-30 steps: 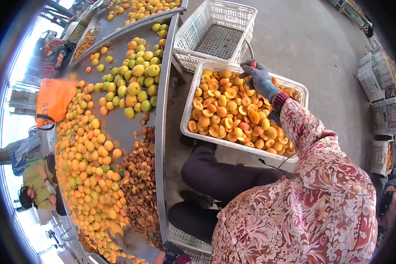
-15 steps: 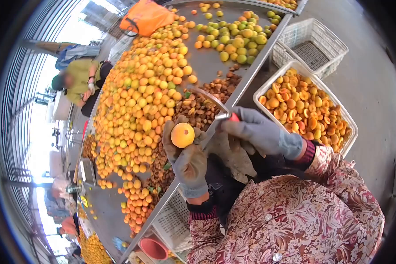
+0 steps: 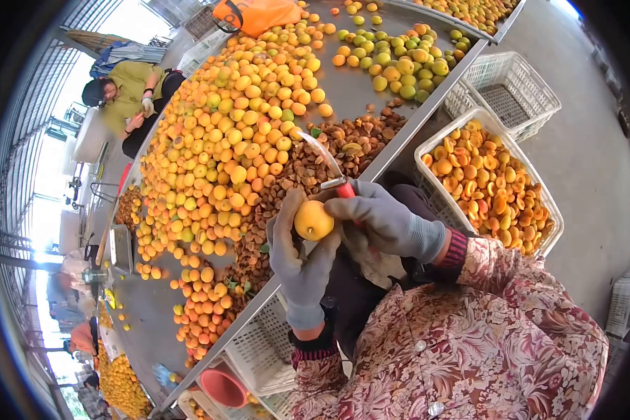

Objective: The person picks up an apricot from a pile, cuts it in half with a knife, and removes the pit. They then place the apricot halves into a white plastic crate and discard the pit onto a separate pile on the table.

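Observation:
In a grey work glove, my left hand cups a whole yellow apricot between thumb and fingers. My right hand, gloved too, is closed round the red handle of a curved knife. Its blade points up and away, over a heap of brown apricot pits. The right fingertips are right at the apricot's side. Beyond my hands, a large pile of orange-yellow apricots covers much of the metal table.
A white crate of halved apricots stands to my right, with another white crate behind it. Greener apricots lie at the table's far right. An orange bag, a red bucket and a seated co-worker are also around.
My right hand has come in against the apricot, and the knife has swung more upright. The apricot has turned in my left hand. My view has shifted slightly.

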`<act>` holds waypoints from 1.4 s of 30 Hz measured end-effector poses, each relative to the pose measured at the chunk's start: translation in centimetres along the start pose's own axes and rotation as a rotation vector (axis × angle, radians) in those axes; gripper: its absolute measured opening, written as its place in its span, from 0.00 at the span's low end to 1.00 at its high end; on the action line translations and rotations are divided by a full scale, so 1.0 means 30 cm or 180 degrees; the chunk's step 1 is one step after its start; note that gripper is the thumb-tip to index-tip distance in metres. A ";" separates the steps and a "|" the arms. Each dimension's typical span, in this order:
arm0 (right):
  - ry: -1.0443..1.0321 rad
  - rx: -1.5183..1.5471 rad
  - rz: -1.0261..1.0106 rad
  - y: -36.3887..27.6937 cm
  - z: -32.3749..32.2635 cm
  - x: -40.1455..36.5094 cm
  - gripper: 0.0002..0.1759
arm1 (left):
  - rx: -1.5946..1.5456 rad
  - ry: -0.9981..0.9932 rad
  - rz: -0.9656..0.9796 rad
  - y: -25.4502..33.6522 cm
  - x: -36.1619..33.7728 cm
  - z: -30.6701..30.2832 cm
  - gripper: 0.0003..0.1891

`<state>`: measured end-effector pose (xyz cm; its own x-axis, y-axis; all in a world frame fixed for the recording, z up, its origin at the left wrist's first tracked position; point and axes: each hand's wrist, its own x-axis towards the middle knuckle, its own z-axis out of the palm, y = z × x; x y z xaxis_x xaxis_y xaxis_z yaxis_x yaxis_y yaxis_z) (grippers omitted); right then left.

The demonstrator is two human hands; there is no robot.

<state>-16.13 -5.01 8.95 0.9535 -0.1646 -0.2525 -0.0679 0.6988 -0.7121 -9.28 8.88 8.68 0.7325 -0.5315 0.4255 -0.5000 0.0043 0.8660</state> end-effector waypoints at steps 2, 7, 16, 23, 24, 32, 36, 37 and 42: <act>-0.0059 0.0434 0.0202 -0.006 0.012 -0.008 0.14 | -0.0136 0.0028 -0.0015 -0.008 -0.006 -0.004 0.32; -0.0315 0.0314 0.0364 0.018 -0.010 0.009 0.11 | -0.0009 0.0011 0.0560 -0.036 0.005 -0.025 0.31; 0.0011 -0.0123 -0.1971 -0.151 0.097 -0.024 0.17 | -0.1039 -0.0395 -0.0617 -0.009 -0.026 0.007 0.29; -0.0065 -0.0080 -0.2093 -0.151 0.113 -0.022 0.18 | -0.1477 -0.0213 -0.0681 -0.031 -0.059 0.059 0.29; -0.0056 0.0062 -0.2038 -0.143 0.111 -0.021 0.17 | -0.1210 -0.0175 -0.0645 -0.034 -0.062 0.060 0.29; 0.0115 -0.0090 -0.1820 -0.149 0.148 -0.080 0.10 | -0.1165 -0.0010 -0.0475 -0.032 -0.074 0.093 0.29; 0.0260 -0.0228 -0.2372 -0.135 0.135 -0.054 0.13 | -0.0992 0.0085 -0.0523 -0.041 -0.087 0.098 0.29; 0.0273 -0.0072 -0.2446 -0.134 0.135 -0.046 0.11 | -0.0991 0.0087 -0.0525 -0.040 -0.089 0.097 0.29; 0.0021 0.0283 -0.2024 -0.138 0.117 -0.056 0.10 | -0.1113 0.0097 -0.0688 -0.030 -0.089 0.103 0.28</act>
<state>-16.41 -5.19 14.62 0.7977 -0.5700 0.1970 0.5352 0.5184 -0.6670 -12.22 7.66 5.96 0.8193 -0.5264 0.2270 -0.1498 0.1857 0.9711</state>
